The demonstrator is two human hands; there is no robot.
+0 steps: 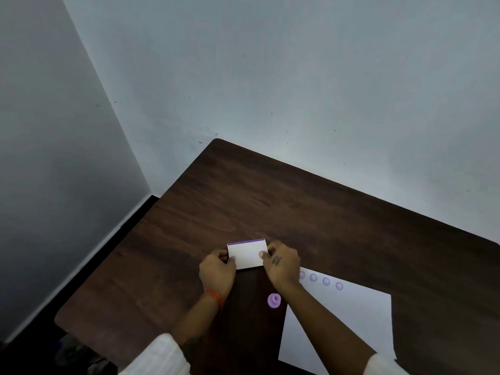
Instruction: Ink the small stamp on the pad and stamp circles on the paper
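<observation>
Both hands are meeting at the ink pad, a small white box with a purple strip along its far edge, sitting on the dark wooden table just below the middle of the frame. The left hand is pinching the box's left end, its fingers closing narrowly around that edge. The right hand is gripping the right end the same way, fingers curling tight onto the box, with a dark mark showing on the back of the hand. Whether the box's lid is open or closed cannot be told from this angle.

The small stamp, a lilac knob-shaped piece, is lying on the table below the box, between the two forearms and just beside the left edge of the paper. Neither hand is touching it. The white sheet is occupying the lower right of the frame, partly under the right forearm, and is carrying a row of purple circles along its upper edge. An orange band is circling the left wrist. Pale walls are filling the upper part of the frame.
</observation>
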